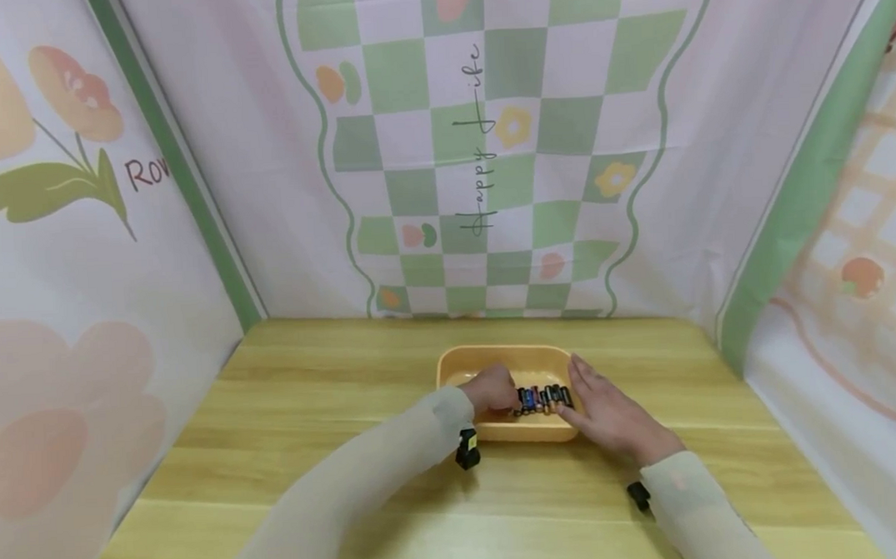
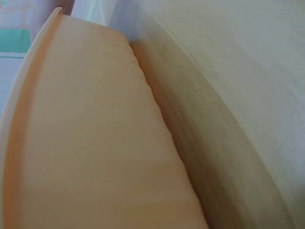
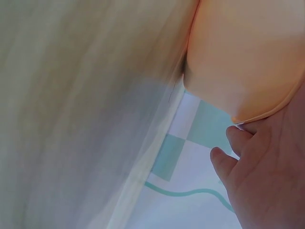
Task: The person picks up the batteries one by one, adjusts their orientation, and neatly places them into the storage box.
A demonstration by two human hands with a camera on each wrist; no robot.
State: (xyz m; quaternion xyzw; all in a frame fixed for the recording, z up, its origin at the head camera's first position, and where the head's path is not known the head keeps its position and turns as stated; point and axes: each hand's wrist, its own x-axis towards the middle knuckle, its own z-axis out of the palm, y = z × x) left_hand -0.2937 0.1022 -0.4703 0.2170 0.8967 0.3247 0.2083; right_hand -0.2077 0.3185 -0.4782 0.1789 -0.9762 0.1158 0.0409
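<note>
A row of several small cylindrical batteries (image 1: 545, 399) lies side by side in a yellow-orange plastic bin (image 1: 507, 352), some dark, others with blue or reddish wraps. My left hand (image 1: 492, 389) reaches over the near side into the bin, fingers bent downward at the row's left end. Its fingertips are hidden, so I cannot tell whether they pinch a battery. At the bin's right end, my right hand (image 1: 607, 410) lies across the rim with fingers extended, the thumb inside close to the last batteries. In the right wrist view, two fingers of the right hand (image 3: 271, 176) show outside the bin wall (image 3: 243, 57).
The bin stands on a wood-grain table (image 1: 332, 376). Behind it hangs a green-and-white checkered curtain (image 1: 481, 170), with printed fabric walls on the left and right. Black wrist cameras sit by both sleeves. The left wrist view shows mostly the bin's outer wall (image 2: 95, 124).
</note>
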